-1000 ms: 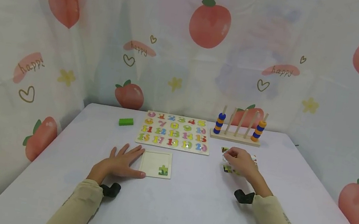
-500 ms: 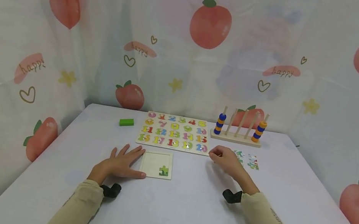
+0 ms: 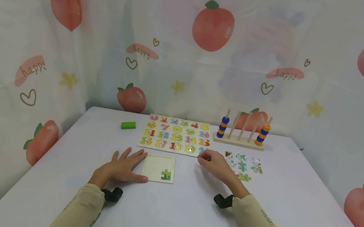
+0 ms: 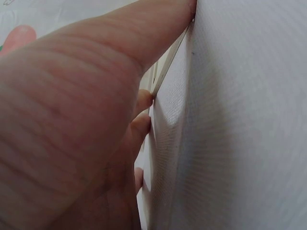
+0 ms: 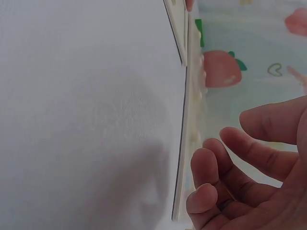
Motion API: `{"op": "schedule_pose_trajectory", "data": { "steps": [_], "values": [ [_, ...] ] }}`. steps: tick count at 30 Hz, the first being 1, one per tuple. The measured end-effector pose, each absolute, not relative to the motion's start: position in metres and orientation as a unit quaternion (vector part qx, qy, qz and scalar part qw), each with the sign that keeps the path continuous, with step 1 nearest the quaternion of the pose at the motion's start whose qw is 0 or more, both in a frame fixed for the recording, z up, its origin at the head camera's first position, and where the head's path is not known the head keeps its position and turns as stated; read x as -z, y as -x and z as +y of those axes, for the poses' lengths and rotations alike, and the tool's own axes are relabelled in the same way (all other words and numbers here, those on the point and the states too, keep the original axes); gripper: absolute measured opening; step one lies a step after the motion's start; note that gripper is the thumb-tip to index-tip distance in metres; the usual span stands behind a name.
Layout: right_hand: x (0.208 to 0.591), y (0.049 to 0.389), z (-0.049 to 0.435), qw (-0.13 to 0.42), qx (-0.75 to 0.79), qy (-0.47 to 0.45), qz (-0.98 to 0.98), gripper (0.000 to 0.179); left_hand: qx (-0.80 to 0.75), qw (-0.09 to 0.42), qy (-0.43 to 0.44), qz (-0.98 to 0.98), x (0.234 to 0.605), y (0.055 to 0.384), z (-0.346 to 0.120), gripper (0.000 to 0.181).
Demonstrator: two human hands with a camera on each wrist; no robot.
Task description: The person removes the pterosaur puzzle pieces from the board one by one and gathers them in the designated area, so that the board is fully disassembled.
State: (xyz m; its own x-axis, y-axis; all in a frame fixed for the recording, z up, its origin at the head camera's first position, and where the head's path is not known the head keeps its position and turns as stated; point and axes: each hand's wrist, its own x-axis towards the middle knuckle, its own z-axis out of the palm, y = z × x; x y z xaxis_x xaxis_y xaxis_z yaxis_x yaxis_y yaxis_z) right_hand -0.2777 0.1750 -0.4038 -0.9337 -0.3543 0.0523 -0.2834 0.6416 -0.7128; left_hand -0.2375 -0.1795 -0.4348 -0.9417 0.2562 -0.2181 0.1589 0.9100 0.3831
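The left hand (image 3: 123, 166) is lying flat on the white table (image 3: 170, 214), fingers straight and spread, its fingertips and thumb touching the left edge of the small wooden puzzle tray (image 3: 158, 167). The tray is sitting near the table's middle, just in front of the number board (image 3: 176, 136), and is holding one green jigsaw piece (image 3: 166, 174) in its near right corner. In the left wrist view the thumb (image 4: 120, 52) is pressing along the tray's edge.

The right hand (image 3: 214, 163) is hovering between the tray and a cluster of loose jigsaw pieces (image 3: 243, 164), at the near right corner of the number board. Its fingers are loosely curled; in the right wrist view the fingers (image 5: 240, 153) are showing bent with a gap between them and the thumb, and whether they are pinching a piece cannot be told.

The loose pieces are lying scattered just right of the right hand. Behind them a wooden peg stand (image 3: 240, 132) is standing with blue and orange rings on its two outer pegs. A green block (image 3: 128, 125) is resting left of the number board. A peach-print curtain (image 3: 212, 28) is hanging behind the table.
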Motion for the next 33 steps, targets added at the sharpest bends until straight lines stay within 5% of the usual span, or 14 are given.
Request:
{"op": "schedule_pose_trajectory", "data": {
  "steps": [33],
  "values": [
    [0.416,0.261,0.105,0.092,0.384,0.280,0.875,0.011,-0.171,0.133,-0.110,0.970,0.435,0.237,-0.179,0.108]
  ]
}}
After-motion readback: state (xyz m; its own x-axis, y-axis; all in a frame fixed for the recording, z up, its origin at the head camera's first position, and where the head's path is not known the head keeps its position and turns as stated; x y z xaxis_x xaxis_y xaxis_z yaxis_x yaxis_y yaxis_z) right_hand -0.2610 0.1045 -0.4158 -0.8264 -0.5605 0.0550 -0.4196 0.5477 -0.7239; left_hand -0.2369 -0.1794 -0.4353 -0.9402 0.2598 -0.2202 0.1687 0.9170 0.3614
